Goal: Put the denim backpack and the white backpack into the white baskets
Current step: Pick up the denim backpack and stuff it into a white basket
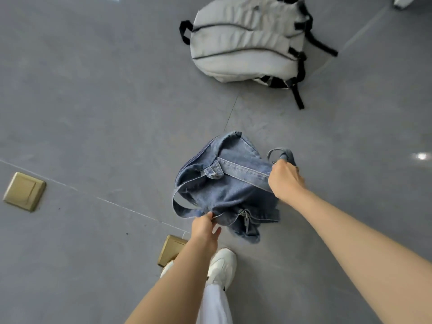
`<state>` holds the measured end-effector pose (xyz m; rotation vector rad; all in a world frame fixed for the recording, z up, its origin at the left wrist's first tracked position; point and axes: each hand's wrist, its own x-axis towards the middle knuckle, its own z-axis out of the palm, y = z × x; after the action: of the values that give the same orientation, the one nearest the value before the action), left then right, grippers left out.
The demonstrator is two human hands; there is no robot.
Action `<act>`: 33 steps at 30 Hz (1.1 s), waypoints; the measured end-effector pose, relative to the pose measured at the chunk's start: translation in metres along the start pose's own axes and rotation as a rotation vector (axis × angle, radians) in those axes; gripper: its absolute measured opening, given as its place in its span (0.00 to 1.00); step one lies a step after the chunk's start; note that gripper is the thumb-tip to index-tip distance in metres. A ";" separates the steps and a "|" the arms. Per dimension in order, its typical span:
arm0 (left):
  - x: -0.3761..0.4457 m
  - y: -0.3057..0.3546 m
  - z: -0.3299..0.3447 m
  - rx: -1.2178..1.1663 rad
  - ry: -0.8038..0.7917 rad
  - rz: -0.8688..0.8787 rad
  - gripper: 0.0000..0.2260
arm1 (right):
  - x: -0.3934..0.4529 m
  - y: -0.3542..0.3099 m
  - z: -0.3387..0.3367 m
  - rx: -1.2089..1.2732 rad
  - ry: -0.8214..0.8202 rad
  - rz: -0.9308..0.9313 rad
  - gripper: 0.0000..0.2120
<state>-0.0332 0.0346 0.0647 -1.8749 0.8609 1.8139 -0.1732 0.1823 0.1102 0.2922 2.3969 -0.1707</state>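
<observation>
Just above the grey tiled floor (98, 108), in front of the person's feet, the denim backpack (230, 183) hangs crumpled between two bare hands. On its far side, the right hand (285, 181) is closed around a denim strap (245, 170), the fingers (278, 167) curled tight on the cloth, and a loop of strap sticks out beyond the knuckles. At the near edge of the bag, beside a zip pull, the left hand (203, 226) pinches the fabric between thumb and fingers, with one finger held loose below. Farther off, well apart from the denim one, the white backpack (245, 40) lies flat on the floor with its black straps trailing to the right. Two brass floor plates (24, 191) sit in the tiles to the left, one partly hidden by the left forearm. A white shoe (222, 265) shows below the hands.
</observation>
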 end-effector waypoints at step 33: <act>-0.527 0.270 0.166 0.289 -0.129 0.620 0.07 | -0.219 0.004 -0.492 1.320 0.120 0.117 0.14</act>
<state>-0.3222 0.0296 0.6074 -1.3800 1.6871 1.9697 -0.3273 0.2496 0.6213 1.0254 2.0058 -1.6959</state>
